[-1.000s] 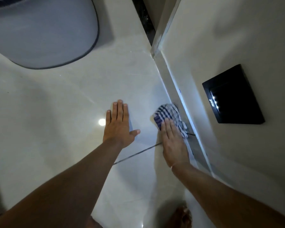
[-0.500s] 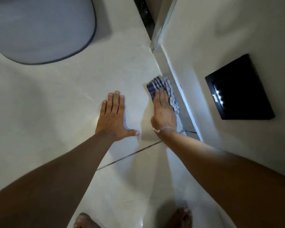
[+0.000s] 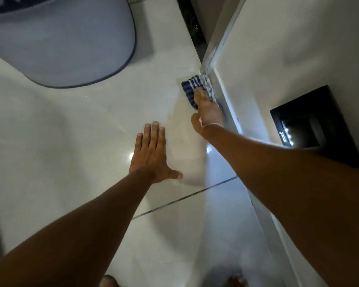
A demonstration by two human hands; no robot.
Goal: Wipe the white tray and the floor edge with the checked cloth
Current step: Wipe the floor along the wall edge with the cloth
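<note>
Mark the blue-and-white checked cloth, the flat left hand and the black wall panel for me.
Blue-and-white checked cloth [image 3: 192, 88]: head view, striped part ahead of the fingers.
Flat left hand [image 3: 151, 156]: head view, back of the hand.
Black wall panel [image 3: 313, 123]: head view, centre of its dark face.

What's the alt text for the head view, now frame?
The right hand presses a blue-and-white checked cloth onto the pale tiled floor along the foot of a white wall. The left hand lies flat on the tiles, fingers spread. A grey mat lies beyond, and a black panel is set in the wall.
</note>
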